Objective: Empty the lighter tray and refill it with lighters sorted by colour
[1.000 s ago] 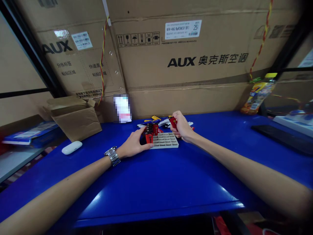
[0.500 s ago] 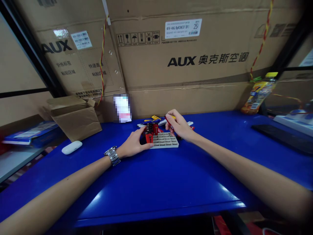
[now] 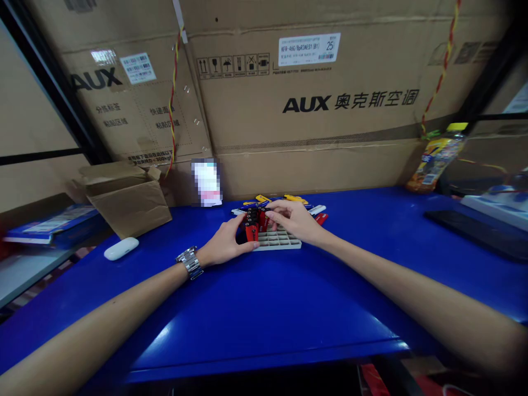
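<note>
A pale grid tray (image 3: pixel 280 240) of small compartments lies on the blue table. Several red pieces with black tops (image 3: pixel 252 226) stand upright in a row at its left end; their exact kind I cannot make out. My left hand (image 3: pixel 226 241) is closed around that end, thumb at the tray's front left corner and fingers beside the row. Over the tray's rear, my right hand (image 3: pixel 295 220) pinches a red piece with a black end (image 3: pixel 264 217) close to the row. Behind lie loose yellow pieces (image 3: pixel 295 199), white pieces (image 3: pixel 317 209) and red pieces (image 3: pixel 321 219), partly hidden.
A lit phone (image 3: pixel 207 182) leans on the large cardboard box (image 3: pixel 350 143) at the back. An opened small carton (image 3: pixel 127 198) and a white earbud-like case (image 3: pixel 121 248) are at left. A drink bottle (image 3: pixel 438 159) and a dark flat object (image 3: pixel 474 234) are at right.
My right hand has moved left and slightly down with the red piece, from above the tray's right rear to beside the upright row. My left hand has stayed in place.
</note>
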Motion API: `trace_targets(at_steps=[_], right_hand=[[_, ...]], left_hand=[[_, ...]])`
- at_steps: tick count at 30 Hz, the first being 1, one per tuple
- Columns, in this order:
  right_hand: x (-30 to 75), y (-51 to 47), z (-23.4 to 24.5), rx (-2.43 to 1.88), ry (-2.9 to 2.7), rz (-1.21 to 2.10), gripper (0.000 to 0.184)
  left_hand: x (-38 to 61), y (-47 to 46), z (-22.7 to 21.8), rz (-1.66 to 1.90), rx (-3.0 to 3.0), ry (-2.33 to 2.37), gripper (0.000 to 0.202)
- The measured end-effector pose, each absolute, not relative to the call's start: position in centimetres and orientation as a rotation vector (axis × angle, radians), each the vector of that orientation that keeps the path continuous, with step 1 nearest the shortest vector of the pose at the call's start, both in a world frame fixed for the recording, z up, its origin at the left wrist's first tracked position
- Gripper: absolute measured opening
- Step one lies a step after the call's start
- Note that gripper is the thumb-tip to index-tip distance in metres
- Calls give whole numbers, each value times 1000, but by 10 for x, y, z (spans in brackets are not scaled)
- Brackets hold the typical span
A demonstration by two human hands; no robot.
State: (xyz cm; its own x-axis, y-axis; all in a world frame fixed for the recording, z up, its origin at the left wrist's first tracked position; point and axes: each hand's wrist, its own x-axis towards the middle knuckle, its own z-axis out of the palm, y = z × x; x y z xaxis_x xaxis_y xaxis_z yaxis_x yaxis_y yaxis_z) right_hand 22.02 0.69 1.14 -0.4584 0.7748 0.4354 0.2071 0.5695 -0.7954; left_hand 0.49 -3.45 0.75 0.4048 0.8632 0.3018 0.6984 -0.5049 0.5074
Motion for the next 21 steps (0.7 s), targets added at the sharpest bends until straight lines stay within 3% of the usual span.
trace_targets(at_steps=[9,16,21], right_hand=[[220,2,15,-851,-2123,465,38],[229,13,11,-951,-2327,102,36],[230,12,9,-955,-2298,93,43]], left_hand=[[5,-35,7,750,2357,1384,75],[6,-35,9,787,2368,1319,75],[6,-35,9,777,2370,1357,77]])
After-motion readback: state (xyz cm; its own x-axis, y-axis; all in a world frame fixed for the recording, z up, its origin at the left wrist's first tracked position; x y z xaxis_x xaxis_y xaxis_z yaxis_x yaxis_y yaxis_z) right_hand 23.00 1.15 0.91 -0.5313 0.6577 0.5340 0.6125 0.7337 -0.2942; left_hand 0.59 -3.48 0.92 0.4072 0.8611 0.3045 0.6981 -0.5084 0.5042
